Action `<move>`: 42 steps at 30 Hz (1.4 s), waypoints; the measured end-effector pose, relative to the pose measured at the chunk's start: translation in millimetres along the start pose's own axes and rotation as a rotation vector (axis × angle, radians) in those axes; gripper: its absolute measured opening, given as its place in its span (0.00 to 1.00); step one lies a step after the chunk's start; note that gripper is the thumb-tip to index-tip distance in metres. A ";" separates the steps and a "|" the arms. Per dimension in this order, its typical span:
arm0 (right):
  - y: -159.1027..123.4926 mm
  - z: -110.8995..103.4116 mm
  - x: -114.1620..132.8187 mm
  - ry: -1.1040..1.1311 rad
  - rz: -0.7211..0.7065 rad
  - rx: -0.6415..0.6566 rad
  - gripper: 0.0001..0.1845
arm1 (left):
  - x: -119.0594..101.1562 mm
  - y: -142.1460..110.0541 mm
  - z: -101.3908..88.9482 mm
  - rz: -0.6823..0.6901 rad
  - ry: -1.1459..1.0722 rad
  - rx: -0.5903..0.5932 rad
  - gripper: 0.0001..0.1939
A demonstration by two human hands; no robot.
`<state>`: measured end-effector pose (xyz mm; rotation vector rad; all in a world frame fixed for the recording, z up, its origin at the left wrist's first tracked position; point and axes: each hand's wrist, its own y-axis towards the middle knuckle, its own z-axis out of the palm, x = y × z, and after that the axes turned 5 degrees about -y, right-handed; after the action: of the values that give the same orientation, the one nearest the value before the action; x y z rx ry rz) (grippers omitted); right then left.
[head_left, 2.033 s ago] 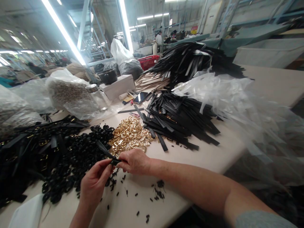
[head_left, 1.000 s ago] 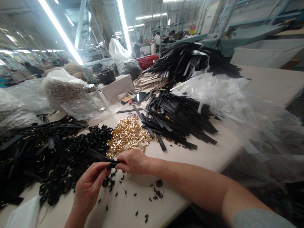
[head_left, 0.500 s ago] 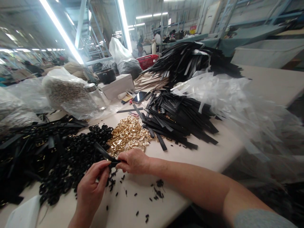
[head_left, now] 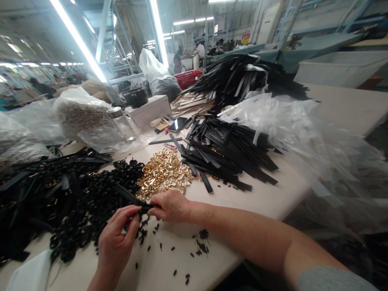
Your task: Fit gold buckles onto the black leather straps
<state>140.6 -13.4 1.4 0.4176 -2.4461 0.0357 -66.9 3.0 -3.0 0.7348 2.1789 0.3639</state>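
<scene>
My left hand [head_left: 117,238] and my right hand [head_left: 170,205] meet over the near part of the table, both pinched on the same black strap [head_left: 129,197]. The strap runs up and to the left from my fingertips over a heap of black rings [head_left: 100,198]. Just beyond my right hand lies a pile of gold buckles [head_left: 165,173]. A stack of loose black straps [head_left: 226,151] lies further right.
Small black scraps [head_left: 200,242] dot the pale table [head_left: 260,198] near its front edge. A dark heap of finished straps [head_left: 33,190] fills the left. Plastic bags [head_left: 87,119], a glass jar [head_left: 121,121], a white box [head_left: 150,109] and crumpled clear plastic [head_left: 303,133] stand behind and right.
My hands stay joined on the strap. Its free end has swung slightly, lying lower and flatter over the black rings than half a second ago. My left fingers have shifted a little.
</scene>
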 end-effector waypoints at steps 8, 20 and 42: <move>0.2 -0.8 0.3 0.011 0.005 0.026 0.16 | -7.1 2.6 -1.6 0.047 -0.009 -0.025 0.07; 0.9 -0.8 -0.3 -0.010 -0.006 0.021 0.15 | -10.0 1.8 -0.9 0.046 0.006 -0.035 0.08; -0.4 -5.5 3.8 -0.019 -0.029 0.048 0.14 | -36.7 -0.4 2.7 -0.578 -0.577 -0.046 0.14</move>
<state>141.3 -14.2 8.0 0.4770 -2.4615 0.0789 -45.9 -19.7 16.9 0.1265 1.7170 -0.0947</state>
